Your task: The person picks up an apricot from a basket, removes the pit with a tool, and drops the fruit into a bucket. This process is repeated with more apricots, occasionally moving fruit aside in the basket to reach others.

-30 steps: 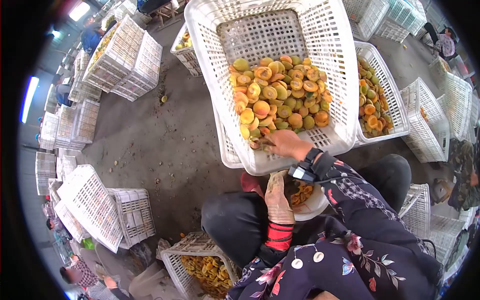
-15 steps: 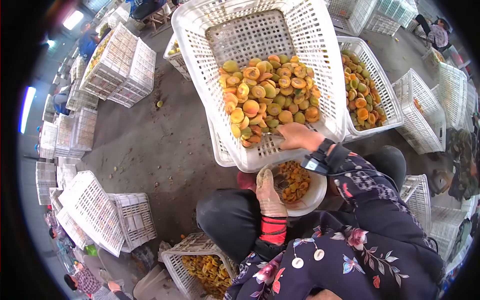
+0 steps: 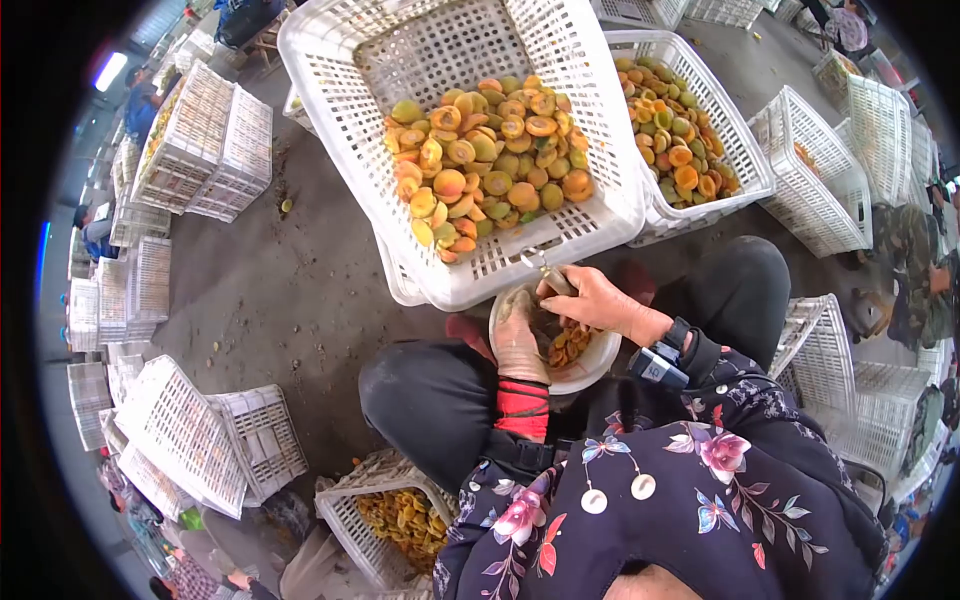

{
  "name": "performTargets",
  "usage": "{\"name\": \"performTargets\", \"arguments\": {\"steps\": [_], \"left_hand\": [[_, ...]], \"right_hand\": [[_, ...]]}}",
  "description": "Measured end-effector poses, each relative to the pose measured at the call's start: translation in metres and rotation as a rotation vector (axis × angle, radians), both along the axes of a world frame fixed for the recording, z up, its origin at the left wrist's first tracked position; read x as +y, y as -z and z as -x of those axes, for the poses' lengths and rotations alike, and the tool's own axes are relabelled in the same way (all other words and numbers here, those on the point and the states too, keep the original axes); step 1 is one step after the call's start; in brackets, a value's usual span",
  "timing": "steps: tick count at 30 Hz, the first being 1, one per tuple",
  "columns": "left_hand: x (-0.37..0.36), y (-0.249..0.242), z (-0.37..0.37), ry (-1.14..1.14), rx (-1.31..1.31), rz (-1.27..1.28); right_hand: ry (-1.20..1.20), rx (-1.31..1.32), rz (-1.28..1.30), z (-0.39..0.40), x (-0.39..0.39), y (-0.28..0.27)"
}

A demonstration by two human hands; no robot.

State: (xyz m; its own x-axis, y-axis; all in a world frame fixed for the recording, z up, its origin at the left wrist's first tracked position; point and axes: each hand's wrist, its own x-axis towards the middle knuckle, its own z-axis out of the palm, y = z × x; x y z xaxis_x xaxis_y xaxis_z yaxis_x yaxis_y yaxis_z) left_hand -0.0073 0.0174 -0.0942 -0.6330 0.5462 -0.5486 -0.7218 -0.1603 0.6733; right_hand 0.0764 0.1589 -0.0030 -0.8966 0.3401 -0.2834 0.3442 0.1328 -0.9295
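A large white crate (image 3: 450,290) stands tilted before me, with a heap of halved orange and green fruit (image 3: 480,160) in it. Just below its near edge my right hand (image 3: 600,300) is closed round a small tool (image 3: 555,280) with a metal end near the crate rim. My left hand (image 3: 516,325), in a dirty glove, is over the left side of a white bowl (image 3: 590,375); its fingers are partly hidden, and I cannot make out what they hold. Fruit pieces (image 3: 569,345) lie in the bowl.
A second crate of fruit (image 3: 755,165) stands to the right of the large one. Another crate (image 3: 345,500) with fruit pieces is by my left knee. Stacked crates (image 3: 200,140) line the left, more (image 3: 815,180) the right. People sit at the far edges.
My right hand has come out of the large crate to its near edge, beside my left hand, and the tool now shows in it. The view has shifted, so the crates appear higher and farther left.
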Motion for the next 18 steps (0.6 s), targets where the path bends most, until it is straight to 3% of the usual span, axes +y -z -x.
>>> {"name": "performTargets", "arguments": {"steps": [2, 3, 4, 6, 10, 12, 13, 14, 15, 16, 18], "left_hand": [[0.003, -0.056, -0.007, -0.099, 0.05, 0.004], [0.0, -0.027, -0.009, -0.171, 0.087, 0.019], [-0.007, -0.05, -0.01, -0.079, 0.531, 0.133], [-0.01, -0.064, -0.006, -0.171, 0.211, 0.051], [-0.005, -0.063, -0.003, -0.222, 0.009, 0.054], [-0.009, -0.059, -0.003, -0.139, -0.063, -0.069], [-0.005, -0.046, -0.008, -0.235, -0.007, -0.061], [-0.007, -0.037, -0.007, -0.155, 0.041, -0.107], [-0.01, -0.009, -0.013, -0.212, 0.289, -0.053], [-0.006, -0.009, -0.013, -0.116, 0.453, 0.14], [-0.011, -0.003, -0.01, -0.042, 0.269, -0.061]], "right_hand": [[0.056, -0.068, 0.174, -0.008, 0.0, -0.012], [0.012, -0.059, 0.101, -0.014, 0.009, 0.004], [-0.058, -0.058, -0.164, -0.02, 0.018, 0.016], [-0.206, -0.14, -0.576, -0.034, 0.033, 0.052], [-0.303, -0.44, -0.67, -0.051, 0.029, 0.164], [-0.286, -0.39, -0.782, -0.058, 0.017, 0.23], [-0.264, -0.173, -0.784, -0.058, 0.001, 0.223], [-0.245, 0.06, -0.791, -0.04, -0.003, 0.218], [-0.246, 0.134, -0.831, 0.052, 0.001, 0.242], [-0.402, -0.188, -0.68, 0.053, -0.01, 0.258], [-0.666, -0.867, -0.326, 0.003, -0.017, 0.255]]}}
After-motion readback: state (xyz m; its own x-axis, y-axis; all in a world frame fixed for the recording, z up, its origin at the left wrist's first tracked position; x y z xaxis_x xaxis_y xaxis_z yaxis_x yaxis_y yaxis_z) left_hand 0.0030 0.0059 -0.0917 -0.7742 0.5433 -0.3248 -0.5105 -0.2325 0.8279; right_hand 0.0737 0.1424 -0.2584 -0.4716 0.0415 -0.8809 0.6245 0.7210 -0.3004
